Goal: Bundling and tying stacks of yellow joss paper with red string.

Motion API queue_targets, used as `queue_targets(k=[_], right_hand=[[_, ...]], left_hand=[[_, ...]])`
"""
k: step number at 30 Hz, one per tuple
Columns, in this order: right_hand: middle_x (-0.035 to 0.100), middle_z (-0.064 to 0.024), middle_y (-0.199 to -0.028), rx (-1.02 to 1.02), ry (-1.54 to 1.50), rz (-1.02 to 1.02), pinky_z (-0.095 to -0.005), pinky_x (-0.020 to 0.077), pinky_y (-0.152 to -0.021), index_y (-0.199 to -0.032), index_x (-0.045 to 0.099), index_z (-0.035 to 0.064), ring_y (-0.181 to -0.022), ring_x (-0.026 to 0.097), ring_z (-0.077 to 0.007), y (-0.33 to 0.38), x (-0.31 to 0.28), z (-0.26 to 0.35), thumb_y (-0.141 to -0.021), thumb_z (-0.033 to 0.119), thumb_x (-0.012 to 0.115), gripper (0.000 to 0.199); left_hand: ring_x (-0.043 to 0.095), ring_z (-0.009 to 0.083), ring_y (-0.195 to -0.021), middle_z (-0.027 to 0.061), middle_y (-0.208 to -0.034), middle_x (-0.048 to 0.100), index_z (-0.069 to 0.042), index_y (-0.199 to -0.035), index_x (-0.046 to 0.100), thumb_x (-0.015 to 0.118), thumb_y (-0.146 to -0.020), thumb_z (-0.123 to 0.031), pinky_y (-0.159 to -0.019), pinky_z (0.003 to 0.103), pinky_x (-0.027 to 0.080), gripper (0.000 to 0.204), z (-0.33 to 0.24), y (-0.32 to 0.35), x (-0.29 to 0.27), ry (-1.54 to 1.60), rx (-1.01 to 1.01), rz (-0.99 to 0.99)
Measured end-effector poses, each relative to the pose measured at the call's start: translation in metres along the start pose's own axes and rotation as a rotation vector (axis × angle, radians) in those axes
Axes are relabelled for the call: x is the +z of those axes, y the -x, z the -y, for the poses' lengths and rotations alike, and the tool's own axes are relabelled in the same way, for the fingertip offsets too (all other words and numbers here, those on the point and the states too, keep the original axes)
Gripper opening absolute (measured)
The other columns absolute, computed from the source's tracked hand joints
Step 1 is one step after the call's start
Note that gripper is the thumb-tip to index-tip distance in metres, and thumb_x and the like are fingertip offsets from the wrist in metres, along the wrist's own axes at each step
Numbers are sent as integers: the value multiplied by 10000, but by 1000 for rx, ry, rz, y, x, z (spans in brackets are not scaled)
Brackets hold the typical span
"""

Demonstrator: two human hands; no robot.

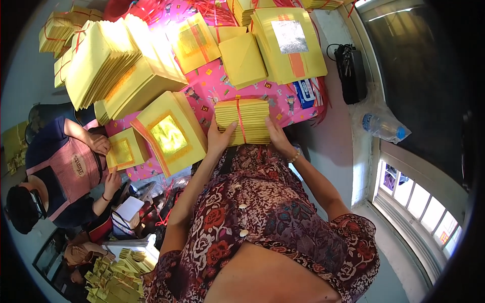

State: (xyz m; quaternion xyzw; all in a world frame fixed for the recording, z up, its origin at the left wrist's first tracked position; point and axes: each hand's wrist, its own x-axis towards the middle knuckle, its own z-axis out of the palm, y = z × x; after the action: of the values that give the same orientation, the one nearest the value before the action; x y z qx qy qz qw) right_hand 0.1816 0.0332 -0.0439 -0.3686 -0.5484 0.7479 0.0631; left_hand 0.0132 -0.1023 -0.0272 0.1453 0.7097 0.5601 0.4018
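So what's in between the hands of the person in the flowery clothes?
In the head view, a yellow paper bundle with a red band lies between the left hand and right hand.

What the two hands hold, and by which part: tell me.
A yellow paper bundle tied with red string: left fingers at its left side, right fingers at its right.

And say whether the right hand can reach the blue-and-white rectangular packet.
Probably yes: nothing visible separates the right hand from the packet, though the hand holds a red-banded yellow paper bundle.
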Motion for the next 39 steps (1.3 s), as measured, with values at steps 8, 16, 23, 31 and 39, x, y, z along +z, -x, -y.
queue_targets(k=[8, 16, 23, 31, 39], right_hand=[[558, -125, -1209, 6, 442, -39, -314, 401, -946, -1327, 383, -10, -1087, 532, -186, 2, 1, 25, -971, 333, 474, 502], [487, -141, -1289, 14, 70, 72, -310, 353, -1001, -1360, 338, -21, -1180, 459, -195, 7, 2, 19, -950, 303, 524, 555], [474, -142, -1298, 13, 180, 117, -319, 349, -1012, -1395, 264, -17, -1189, 450, -197, 0, 4, 22, -943, 285, 538, 609], [473, -124, -1291, 38, 48, 160, -300, 376, -991, -1374, 315, -10, -1182, 444, -171, -7, 4, 14, -944, 277, 556, 570], [423, -150, -1348, -85, 30, 68, -328, 330, -1036, -1401, 254, -17, -1243, 402, -215, -26, -2, 31, -922, 347, 582, 685]], left_hand=[[560, 242, -1114, 193, -1217, 568, -14, -1411, 284, 694, -831, -324, -913, 334, 452, 775, -3, 0, -11, -219, 4, 31], [562, 252, -1103, 206, -1233, 545, 5, -1414, 243, 718, -810, -331, -928, 342, 446, 839, 17, 2, -13, -118, 40, 106], [555, 241, -1100, 174, -1212, 558, 3, -1394, 286, 707, -831, -243, -928, 339, 446, 746, 13, 4, -10, -47, -8, 85], [538, 203, -1108, 140, -1231, 545, 8, -1376, 319, 691, -856, -204, -921, 313, 448, 673, -1, -3, -4, 238, -299, 20], [478, 217, -1188, 167, -1299, 495, 23, -1433, 202, 648, -887, -251, -988, 314, 387, 757, -3, -28, -6, 83, -149, -138]])
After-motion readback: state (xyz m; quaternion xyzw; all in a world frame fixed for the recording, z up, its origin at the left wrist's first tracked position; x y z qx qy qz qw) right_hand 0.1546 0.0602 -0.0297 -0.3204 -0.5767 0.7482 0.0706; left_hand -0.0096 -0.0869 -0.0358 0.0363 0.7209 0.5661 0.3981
